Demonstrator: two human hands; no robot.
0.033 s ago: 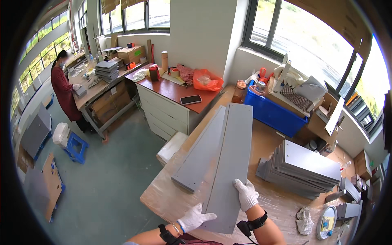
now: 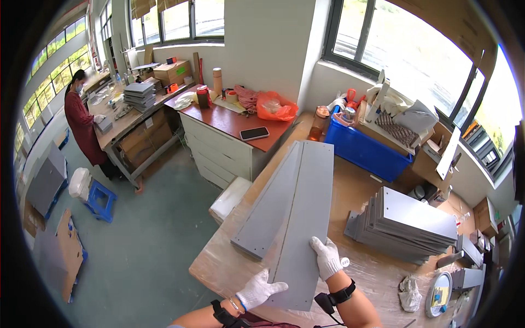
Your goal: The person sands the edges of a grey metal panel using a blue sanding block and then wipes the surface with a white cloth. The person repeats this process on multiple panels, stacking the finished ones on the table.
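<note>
Lying lengthwise on the wooden surface (image 2: 350,191), the long flat grey folded sheet panel (image 2: 298,218) has its near end by both gloved hands: the left hand (image 2: 258,290) rests mostly open against the near edge, and the right hand (image 2: 327,257) lies flat on its top near the right edge, neither closing around it. It looks stiff, fairly heavy and smooth, with thin edges that may cut. Holding the two long sides seems the safest grip to me.

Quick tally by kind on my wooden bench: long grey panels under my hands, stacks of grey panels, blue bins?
Long grey panels: 2, with the left hand and right hand on them
Stack of grey panels: 1
Blue bin: 1
Total: 4
</note>
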